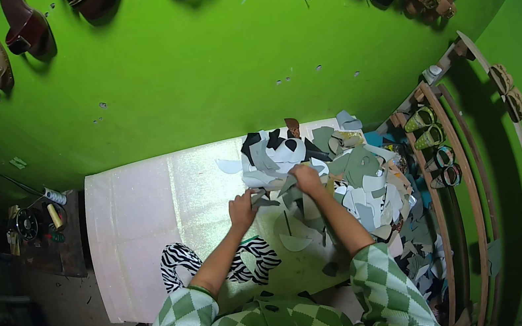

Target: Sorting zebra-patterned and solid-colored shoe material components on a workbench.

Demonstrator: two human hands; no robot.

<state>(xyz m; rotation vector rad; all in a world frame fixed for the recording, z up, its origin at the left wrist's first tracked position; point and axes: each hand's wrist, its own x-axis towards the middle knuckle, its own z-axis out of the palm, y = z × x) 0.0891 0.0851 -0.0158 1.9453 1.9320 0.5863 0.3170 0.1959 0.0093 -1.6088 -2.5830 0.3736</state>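
Observation:
Over the near edge of a heap of cut leather-like scraps (362, 169), both my arms reach forward. My right hand (307, 179) is closed on a grey-green scrap (287, 184). To its left, my left hand (241, 210) has its fingers closed at the edge of another dark grey scrap (266, 201); its fingertips are partly hidden. White and black scraps (263, 156) lie just beyond my hands. Between my forearms, a pale rounded piece (295, 241) rests on the table. Zebra-striped cut pieces (262, 259) lie by my left forearm.
A pale, shiny covered table (134, 231) stands against a green wall (197, 92) with sandals (28, 29) mounted along its top. Scraps spill off the table's right side beside a wooden rack (460, 202) holding sandals. At left, a small dark stand (56, 245) carries spools and a can.

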